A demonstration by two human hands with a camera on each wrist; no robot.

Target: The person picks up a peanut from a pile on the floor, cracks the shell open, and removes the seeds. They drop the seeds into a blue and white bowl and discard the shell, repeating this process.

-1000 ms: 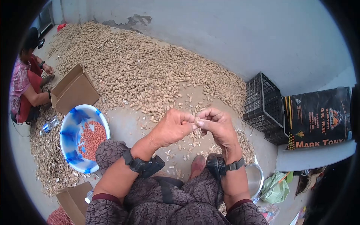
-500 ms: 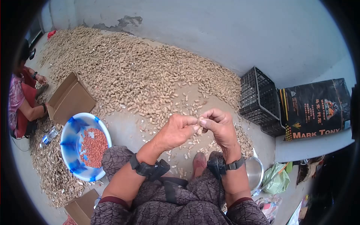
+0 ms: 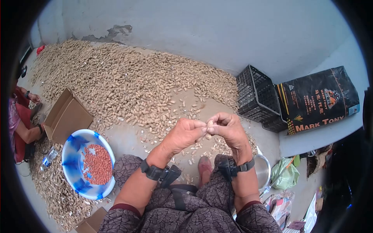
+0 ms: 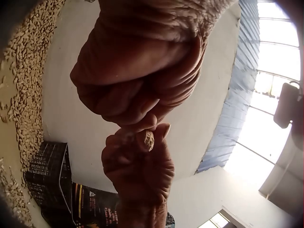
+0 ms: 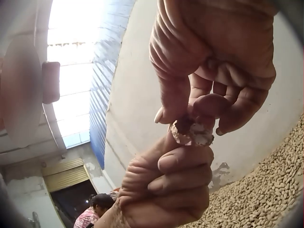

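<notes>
Shell: small tan peanut shell (image 3: 210, 123), between the fingertips of both hands.
Left hand (image 3: 185, 134): fingers curled, pinching it.
Right hand (image 3: 230, 130): fingers curled, pinching it.

The person wears brown patterned sleeves (image 3: 110, 223) with dark red cuffs (image 3: 122, 208), and trousers (image 3: 186, 217) of the same cloth. The left wrist band (image 3: 153, 171) and the right wrist band (image 3: 241, 167) are black and bulky. The shoe (image 3: 204, 165) is dull red.

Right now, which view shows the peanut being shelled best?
The right wrist view: the peanut is large and sharp, its shell cracked open, pinched between the left hand and right hand. The left wrist view shows only one end; the head view, a small pale speck.
</notes>
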